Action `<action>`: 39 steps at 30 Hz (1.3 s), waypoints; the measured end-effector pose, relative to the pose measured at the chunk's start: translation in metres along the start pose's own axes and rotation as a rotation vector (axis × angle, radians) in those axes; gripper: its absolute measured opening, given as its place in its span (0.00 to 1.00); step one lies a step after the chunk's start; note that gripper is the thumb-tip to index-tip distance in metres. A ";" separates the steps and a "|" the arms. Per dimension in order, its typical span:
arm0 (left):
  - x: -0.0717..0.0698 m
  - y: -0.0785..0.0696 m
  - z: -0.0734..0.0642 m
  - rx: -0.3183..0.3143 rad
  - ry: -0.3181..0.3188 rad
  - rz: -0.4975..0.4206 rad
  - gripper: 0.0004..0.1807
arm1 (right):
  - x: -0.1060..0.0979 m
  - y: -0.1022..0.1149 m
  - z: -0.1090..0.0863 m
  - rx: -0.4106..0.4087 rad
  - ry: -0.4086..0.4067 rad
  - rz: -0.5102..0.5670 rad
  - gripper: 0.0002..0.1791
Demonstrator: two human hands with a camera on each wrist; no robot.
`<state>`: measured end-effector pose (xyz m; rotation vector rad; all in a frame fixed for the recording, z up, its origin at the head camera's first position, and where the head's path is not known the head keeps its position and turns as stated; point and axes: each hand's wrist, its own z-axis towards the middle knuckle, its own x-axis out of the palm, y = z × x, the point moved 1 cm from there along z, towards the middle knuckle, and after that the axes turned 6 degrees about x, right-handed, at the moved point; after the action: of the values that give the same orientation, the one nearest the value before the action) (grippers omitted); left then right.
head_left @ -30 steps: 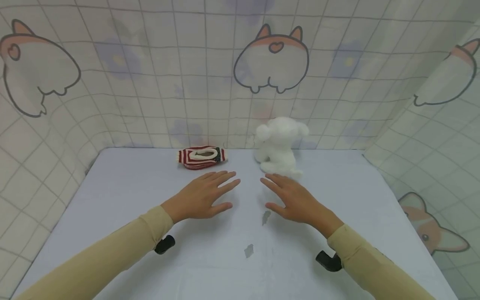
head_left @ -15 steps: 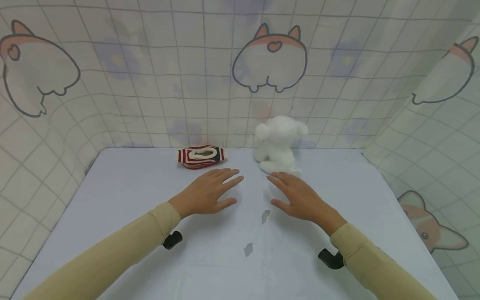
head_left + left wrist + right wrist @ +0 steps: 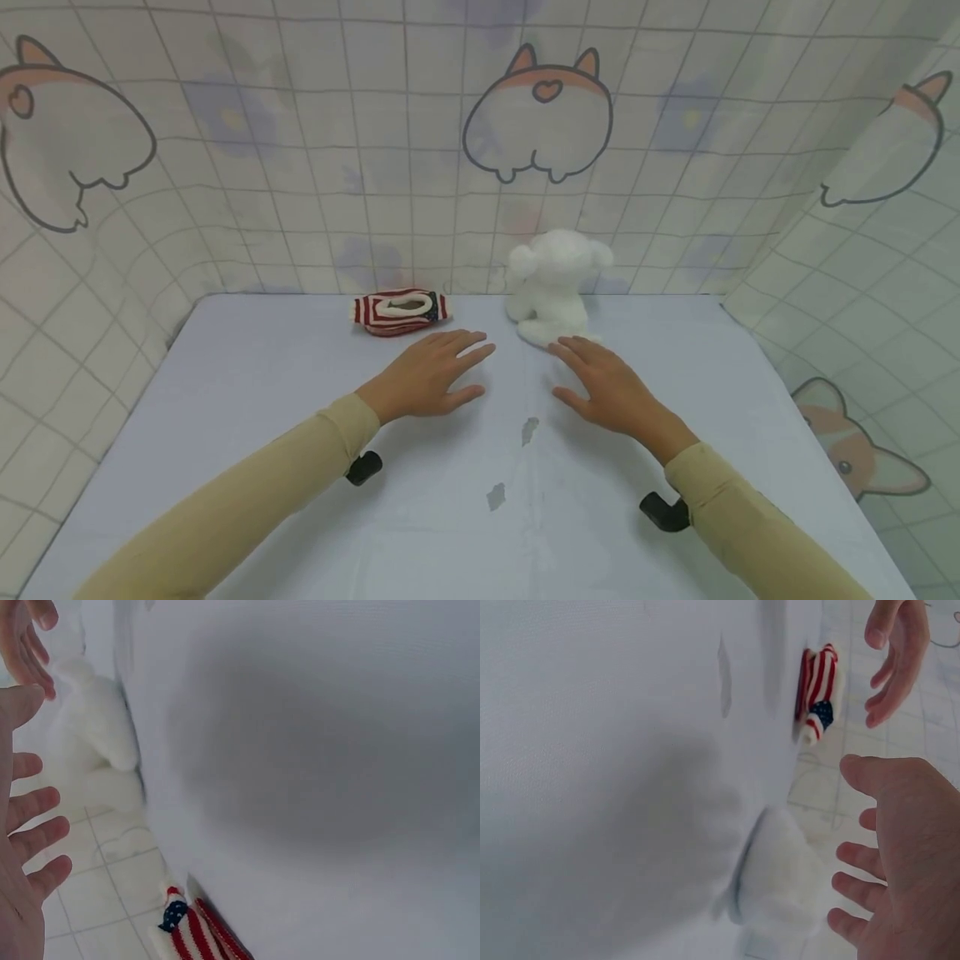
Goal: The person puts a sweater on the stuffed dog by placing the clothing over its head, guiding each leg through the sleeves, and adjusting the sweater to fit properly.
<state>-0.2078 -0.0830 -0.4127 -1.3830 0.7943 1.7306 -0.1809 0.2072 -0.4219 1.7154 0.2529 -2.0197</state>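
While left hand and right hand hover mid-frame, fingers extend, empty. A white plush sits right of center.

So the plush toy is at the back of the desk, knit piece to its left, gap between, backdrop behind both. Left hand is over the desk, fronting the knit piece; right hand fronts the plush toy.

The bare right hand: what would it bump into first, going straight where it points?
Likely the fluffy white plush toy, just ahead of the right hand, though the hand's height is hard to judge.
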 end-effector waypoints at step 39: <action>0.018 0.003 0.032 -0.047 0.088 -0.054 0.32 | 0.009 -0.030 0.006 0.141 -0.048 0.056 0.35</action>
<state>-0.2287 -0.0543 -0.4233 -1.5068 0.7614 1.6663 -0.2009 0.2285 -0.4345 1.7346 0.0473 -2.0777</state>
